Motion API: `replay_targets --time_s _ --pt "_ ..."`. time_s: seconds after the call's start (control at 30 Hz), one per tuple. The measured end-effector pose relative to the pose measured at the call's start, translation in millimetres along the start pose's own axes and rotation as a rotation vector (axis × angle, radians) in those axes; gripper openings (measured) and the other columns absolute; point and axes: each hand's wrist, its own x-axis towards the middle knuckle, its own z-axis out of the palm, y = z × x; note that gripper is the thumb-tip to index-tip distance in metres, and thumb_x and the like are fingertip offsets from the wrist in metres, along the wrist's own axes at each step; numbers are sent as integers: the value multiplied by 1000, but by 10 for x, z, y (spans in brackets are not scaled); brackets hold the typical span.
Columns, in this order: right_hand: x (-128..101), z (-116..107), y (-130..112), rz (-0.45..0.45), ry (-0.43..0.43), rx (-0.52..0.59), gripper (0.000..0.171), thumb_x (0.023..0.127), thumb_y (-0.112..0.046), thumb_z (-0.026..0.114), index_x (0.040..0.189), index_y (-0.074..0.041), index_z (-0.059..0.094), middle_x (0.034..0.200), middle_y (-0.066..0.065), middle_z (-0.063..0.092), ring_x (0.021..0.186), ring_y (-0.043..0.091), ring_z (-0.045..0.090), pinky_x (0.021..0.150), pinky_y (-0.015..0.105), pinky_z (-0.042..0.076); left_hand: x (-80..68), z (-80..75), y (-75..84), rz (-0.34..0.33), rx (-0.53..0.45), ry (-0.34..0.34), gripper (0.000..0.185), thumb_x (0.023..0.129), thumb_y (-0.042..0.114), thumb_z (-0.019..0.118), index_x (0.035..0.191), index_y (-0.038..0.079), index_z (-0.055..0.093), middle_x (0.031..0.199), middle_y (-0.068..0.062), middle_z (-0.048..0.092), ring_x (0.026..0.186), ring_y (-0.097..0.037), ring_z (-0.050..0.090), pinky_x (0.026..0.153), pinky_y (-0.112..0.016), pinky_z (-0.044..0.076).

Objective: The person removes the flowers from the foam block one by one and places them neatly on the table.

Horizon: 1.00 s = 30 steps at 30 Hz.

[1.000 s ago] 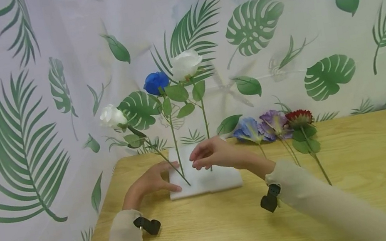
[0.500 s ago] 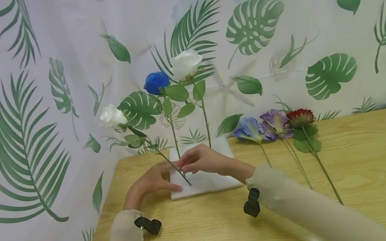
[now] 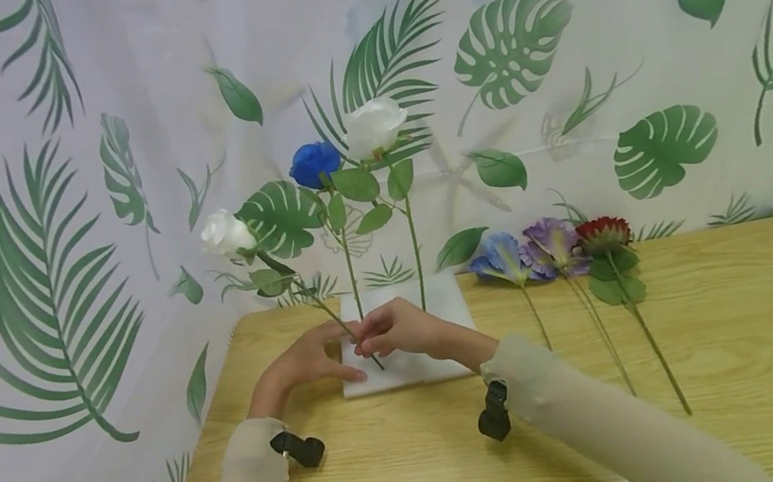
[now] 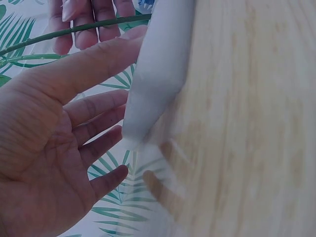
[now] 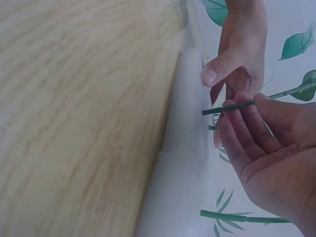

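Note:
A white foam block (image 3: 420,354) lies on the wooden table (image 3: 716,357) with three stems stuck in it: a leaning white rose (image 3: 226,233), a blue rose (image 3: 314,164) and an upright white rose (image 3: 374,126). My left hand (image 3: 307,361) rests flat on the block's left edge; its thumb (image 5: 217,74) presses the foam block (image 5: 187,163) and its fingers (image 4: 98,106) are straight. My right hand (image 3: 382,333) pinches the leaning rose's stem (image 5: 232,106) just above the foam. That stem (image 4: 98,27) crosses the top of the left wrist view.
Three loose flowers lie on the table right of the block: a blue one (image 3: 499,257), a purple one (image 3: 549,239) and a red one (image 3: 601,234), stems toward me. A leaf-print cloth (image 3: 632,67) hangs behind and to the left.
My right hand has moved left from the upright white rose's stem to the leaning rose's stem and taken hold of it. The left hand has stayed on the block.

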Motion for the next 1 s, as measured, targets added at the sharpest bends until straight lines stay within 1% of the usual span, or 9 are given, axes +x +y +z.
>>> replay_targets --time_s 0.17,0.37,0.47,0.67,1.0 --pt "-6 15 11 3 14 -3 22 97 -3 66 115 7 70 106 18 77 91 10 72 81 30 60 14 -2 -18 -21 -2 0 69 79 28 90 140 14 61 155 -12 49 147 -36 40 121 -57 34" --pt "-13 14 40 33 13 4 19 96 -1 67 113 6 72 104 17 78 89 10 72 81 33 62 24 2 -44 -30 -13 -1 77 78 27 90 146 12 56 157 -13 48 149 -36 38 122 -56 32" --pt "-14 11 55 39 9 0 19 96 -1 67 113 6 72 104 18 78 87 10 72 81 34 63 24 5 -44 -25 -14 -7 80 78 27 90 148 10 54 157 -11 48 150 -36 36 123 -56 31" --pt "-8 26 57 20 23 -15 17 95 -1 67 109 6 73 99 16 78 83 9 71 78 34 63 0 -12 -22 -19 -9 -7 81 79 28 89 148 9 53 158 -11 47 151 -36 35 124 -55 29" --pt "4 54 64 23 50 -2 14 93 0 70 104 8 74 94 16 78 78 9 68 75 33 62 7 -7 -15 -10 0 -12 81 80 28 89 148 7 52 158 -12 46 152 -35 33 124 -55 29"
